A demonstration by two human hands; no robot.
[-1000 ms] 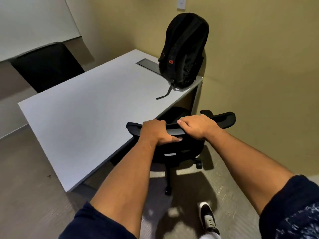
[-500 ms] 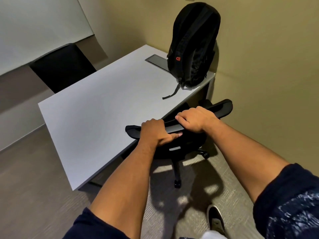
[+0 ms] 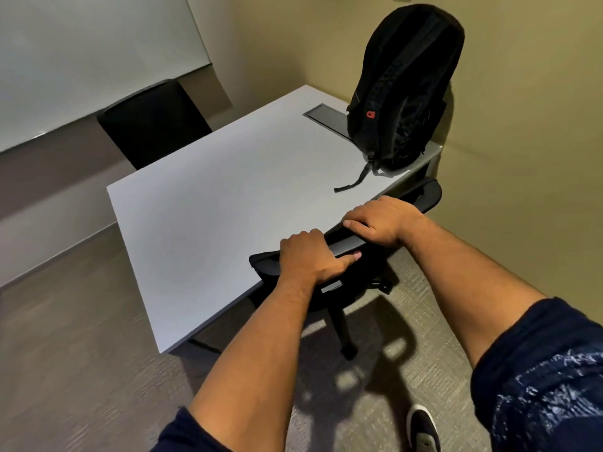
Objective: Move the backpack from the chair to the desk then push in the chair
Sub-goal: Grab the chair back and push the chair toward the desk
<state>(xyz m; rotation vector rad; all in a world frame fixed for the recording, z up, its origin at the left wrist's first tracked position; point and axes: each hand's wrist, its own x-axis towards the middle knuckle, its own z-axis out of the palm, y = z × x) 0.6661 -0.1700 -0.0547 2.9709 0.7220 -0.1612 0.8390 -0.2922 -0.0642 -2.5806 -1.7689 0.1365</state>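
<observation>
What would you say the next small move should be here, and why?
Probably a short further push forward. The backpack already stands on the desk, and both the left hand and right hand grip the chair backrest, which sits at the desk edge with its base still showing outside.

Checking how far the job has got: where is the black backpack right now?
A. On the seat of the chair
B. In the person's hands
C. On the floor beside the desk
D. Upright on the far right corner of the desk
D: the backpack stands upright on the desk at its far right corner, while both hands grip the top of the chair.
</observation>
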